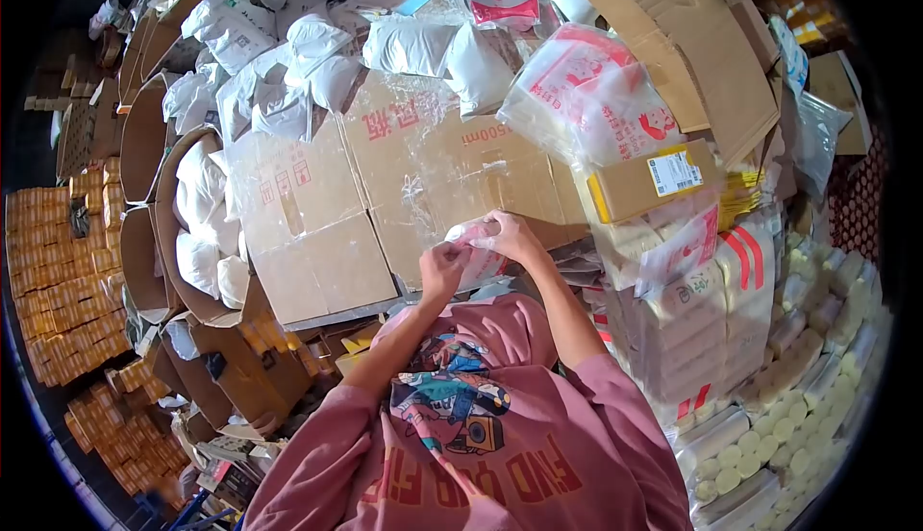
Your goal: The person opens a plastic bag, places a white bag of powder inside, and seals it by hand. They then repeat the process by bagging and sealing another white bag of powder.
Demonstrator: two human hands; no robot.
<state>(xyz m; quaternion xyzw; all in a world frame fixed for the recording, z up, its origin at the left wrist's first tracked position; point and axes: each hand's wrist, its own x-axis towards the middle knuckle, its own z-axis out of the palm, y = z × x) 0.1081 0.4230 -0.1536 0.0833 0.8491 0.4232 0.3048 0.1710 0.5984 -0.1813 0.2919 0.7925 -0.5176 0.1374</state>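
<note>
My left hand is closed, its fingers pinching the edge of a small clear plastic bag with red print. On the other side, my right hand grips the same bag near its top, thumb and fingers pressed together. A bit of white shows at the bag's upper end between my hands; I cannot make out what is inside. The bag is close to my body, over the front edge of the flattened cardboard that covers the table. White dust and scuffs mark that cardboard.
Filled white bags line the table's back. A carton of white bags stands left. On the right are red-printed plastic bags, a labelled box and wrapped white packs. Stacked orange boxes rise far left.
</note>
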